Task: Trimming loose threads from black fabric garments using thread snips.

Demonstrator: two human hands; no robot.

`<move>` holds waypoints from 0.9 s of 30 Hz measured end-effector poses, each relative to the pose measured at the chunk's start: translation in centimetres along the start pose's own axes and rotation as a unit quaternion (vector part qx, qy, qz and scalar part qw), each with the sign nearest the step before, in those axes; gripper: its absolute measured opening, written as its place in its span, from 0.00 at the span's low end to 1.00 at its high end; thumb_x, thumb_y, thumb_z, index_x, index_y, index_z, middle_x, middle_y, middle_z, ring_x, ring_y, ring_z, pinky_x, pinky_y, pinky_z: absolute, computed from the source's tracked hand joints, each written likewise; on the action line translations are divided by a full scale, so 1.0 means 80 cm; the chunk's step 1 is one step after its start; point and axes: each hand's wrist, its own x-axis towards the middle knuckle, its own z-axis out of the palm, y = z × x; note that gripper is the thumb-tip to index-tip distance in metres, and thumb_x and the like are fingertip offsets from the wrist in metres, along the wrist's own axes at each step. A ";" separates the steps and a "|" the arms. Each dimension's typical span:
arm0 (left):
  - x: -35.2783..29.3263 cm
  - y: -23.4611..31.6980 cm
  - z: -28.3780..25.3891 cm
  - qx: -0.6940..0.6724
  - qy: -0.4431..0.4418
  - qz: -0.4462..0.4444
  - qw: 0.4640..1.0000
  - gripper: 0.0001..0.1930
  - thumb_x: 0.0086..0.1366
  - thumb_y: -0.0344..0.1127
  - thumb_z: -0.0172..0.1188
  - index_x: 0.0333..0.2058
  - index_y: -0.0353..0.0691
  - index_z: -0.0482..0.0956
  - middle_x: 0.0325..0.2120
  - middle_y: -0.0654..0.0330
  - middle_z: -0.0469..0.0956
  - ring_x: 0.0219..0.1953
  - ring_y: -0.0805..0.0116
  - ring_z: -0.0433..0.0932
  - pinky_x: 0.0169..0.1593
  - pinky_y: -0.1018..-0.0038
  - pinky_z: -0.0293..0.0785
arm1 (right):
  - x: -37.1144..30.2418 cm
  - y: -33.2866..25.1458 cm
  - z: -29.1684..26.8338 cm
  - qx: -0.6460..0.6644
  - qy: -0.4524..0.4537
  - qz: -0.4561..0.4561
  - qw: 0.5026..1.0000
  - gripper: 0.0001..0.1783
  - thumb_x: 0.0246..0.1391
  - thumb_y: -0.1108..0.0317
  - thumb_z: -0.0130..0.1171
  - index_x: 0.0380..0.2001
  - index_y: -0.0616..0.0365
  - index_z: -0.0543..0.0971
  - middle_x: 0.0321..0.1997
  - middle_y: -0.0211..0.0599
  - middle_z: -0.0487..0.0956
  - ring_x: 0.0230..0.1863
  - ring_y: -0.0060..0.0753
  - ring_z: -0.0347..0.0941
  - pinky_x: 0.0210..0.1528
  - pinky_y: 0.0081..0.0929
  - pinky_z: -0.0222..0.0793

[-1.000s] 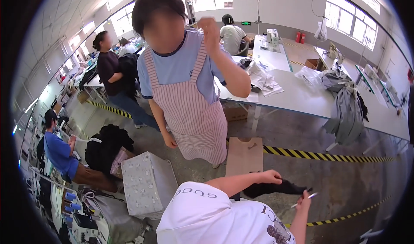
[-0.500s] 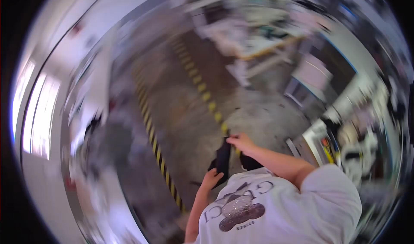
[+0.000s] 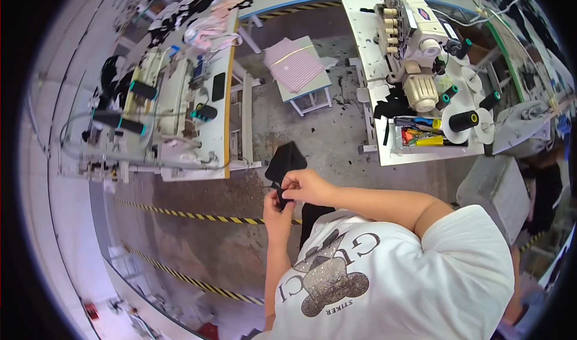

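Both hands meet mid-frame, pinching a floppy black fabric piece [image 3: 286, 163] that sticks up toward 12 o'clock. The left hand [image 3: 276, 208] comes up from 6 with fingers closed on its lower edge; the right hand [image 3: 308, 187] reaches in from 4 o'clock, fingertips clamped on the same spot (forearm nearly level). Bare concrete floor [image 3: 198, 220] lies open toward 9; the white sewing-machine worktop [image 3: 219, 130] edges in at 10.

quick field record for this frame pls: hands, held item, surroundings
left hand: pinches the lower end of the black fabric piece
right hand: grips the same piece from the other side
fabric state: hangs in front of the body, above the floor
right side: white sewing machine on a white work table, black thread cones
left side: second white table with machines
floor: yellow-black striped tape
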 end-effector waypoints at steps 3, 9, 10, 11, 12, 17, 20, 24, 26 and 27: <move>0.090 0.032 0.000 0.037 -0.061 0.030 0.997 0.13 0.57 0.26 0.58 0.41 0.33 0.69 0.34 0.59 0.73 0.36 0.72 0.72 0.43 0.75 0.68 | 0.056 0.002 -0.024 0.065 0.078 0.003 0.995 0.08 0.46 0.73 0.62 0.29 0.63 0.75 0.23 0.27 0.75 0.25 0.13 0.68 0.28 0.15 0.65; 0.288 0.048 -0.004 0.008 -0.125 0.068 0.990 0.08 0.61 0.30 0.56 0.37 0.34 0.71 0.33 0.64 0.73 0.36 0.76 0.69 0.41 0.78 0.67 | 0.192 -0.012 -0.069 0.010 0.257 -0.077 0.963 0.09 0.43 0.71 0.64 0.27 0.62 0.76 0.25 0.28 0.74 0.28 0.17 0.68 0.29 0.17 0.63; 0.314 0.067 0.003 0.012 -0.145 0.060 0.988 0.06 0.61 0.31 0.57 0.34 0.35 0.72 0.29 0.66 0.73 0.32 0.79 0.68 0.37 0.81 0.67 | 0.211 -0.013 -0.084 -0.020 0.281 -0.092 0.955 0.09 0.44 0.69 0.64 0.28 0.62 0.76 0.26 0.29 0.74 0.28 0.19 0.68 0.29 0.18 0.64; 0.343 0.072 0.003 0.027 -0.180 0.041 0.982 0.06 0.61 0.31 0.57 0.33 0.35 0.72 0.27 0.67 0.72 0.30 0.80 0.68 0.36 0.82 0.66 | 0.228 -0.017 -0.098 -0.052 0.281 -0.099 0.953 0.10 0.43 0.68 0.64 0.29 0.61 0.76 0.27 0.31 0.74 0.29 0.23 0.69 0.30 0.20 0.64; 0.369 0.076 0.007 0.042 -0.214 0.022 0.976 0.05 0.60 0.31 0.57 0.31 0.36 0.72 0.26 0.69 0.72 0.29 0.81 0.67 0.34 0.83 0.65 | 0.239 -0.010 -0.112 -0.015 0.315 -0.078 0.946 0.12 0.43 0.67 0.64 0.30 0.61 0.76 0.28 0.32 0.74 0.29 0.23 0.69 0.30 0.20 0.65; 0.449 0.101 0.066 0.062 -0.331 -0.015 0.941 0.04 0.59 0.29 0.58 0.31 0.36 0.73 0.26 0.70 0.71 0.30 0.82 0.67 0.36 0.84 0.64 | 0.253 0.086 -0.193 -0.142 0.524 0.103 0.834 0.16 0.44 0.70 0.55 0.39 0.63 0.76 0.31 0.49 0.75 0.38 0.47 0.72 0.43 0.37 0.67; 0.476 0.112 0.098 0.082 -0.382 -0.038 0.920 0.05 0.58 0.28 0.58 0.34 0.35 0.74 0.28 0.69 0.72 0.31 0.81 0.68 0.36 0.83 0.65 | 0.229 0.162 -0.259 -0.205 0.578 0.168 0.772 0.17 0.44 0.75 0.49 0.40 0.62 0.77 0.34 0.55 0.73 0.40 0.55 0.69 0.46 0.42 0.65; 0.505 0.116 0.137 0.144 -0.408 -0.064 0.899 0.08 0.56 0.27 0.60 0.35 0.34 0.74 0.25 0.69 0.72 0.29 0.82 0.67 0.34 0.84 0.65 | 0.226 0.193 -0.373 -0.246 0.641 0.216 0.694 0.16 0.44 0.77 0.50 0.39 0.61 0.78 0.33 0.52 0.72 0.38 0.51 0.69 0.41 0.38 0.66; 0.516 0.106 0.151 0.134 -0.424 -0.095 0.891 0.06 0.57 0.26 0.60 0.33 0.35 0.73 0.25 0.69 0.71 0.29 0.83 0.67 0.35 0.85 0.64 | 0.235 0.209 -0.434 -0.302 0.668 0.203 0.649 0.15 0.45 0.76 0.51 0.38 0.59 0.78 0.33 0.48 0.73 0.38 0.50 0.70 0.41 0.38 0.67; 0.525 0.105 0.160 0.120 -0.439 -0.100 0.885 0.06 0.56 0.26 0.60 0.33 0.35 0.73 0.25 0.70 0.70 0.29 0.83 0.66 0.35 0.85 0.63 | 0.243 0.218 -0.462 -0.312 0.677 0.211 0.632 0.14 0.45 0.75 0.51 0.38 0.58 0.78 0.33 0.47 0.73 0.38 0.49 0.70 0.41 0.38 0.67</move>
